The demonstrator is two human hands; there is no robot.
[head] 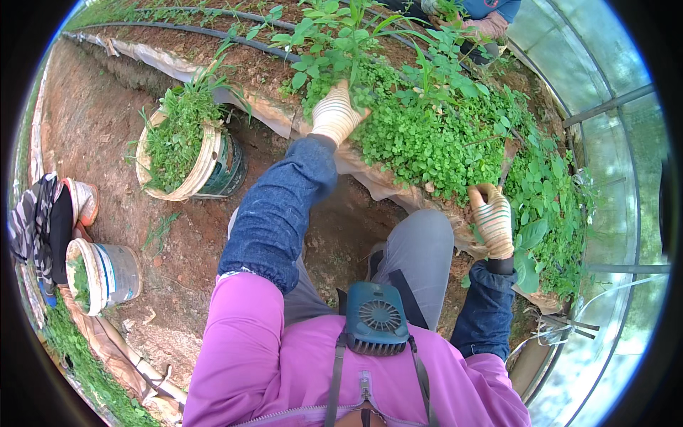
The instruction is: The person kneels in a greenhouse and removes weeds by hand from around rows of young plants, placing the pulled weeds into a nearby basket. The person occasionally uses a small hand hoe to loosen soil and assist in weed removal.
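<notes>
My left hand (pixel 336 115), in a striped knit glove, reaches into low green plants (pixel 427 139) along the edge of a raised soil bed. Leaves hide its fingertips, so whether it grips any stems cannot be told. Further right, my right hand (pixel 492 219) wears a matching glove and is curled at the bed's edge. A narrow brownish hand tool (pixel 508 157) rises from its fingers among the leaves; its exact kind is unclear. Taller leafy stems (pixel 347 37) stand beyond my left hand.
A bucket (pixel 213 160) heaped with pulled greens stands left of my arm. Behind it is a smaller pail (pixel 117 275), near another person's boot (pixel 82 200). Black drip hoses (pixel 213 33) cross the bed. Across it, a gloved person's sleeve (pixel 485 28) shows. Plastic greenhouse sheeting (pixel 613 213) borders the right.
</notes>
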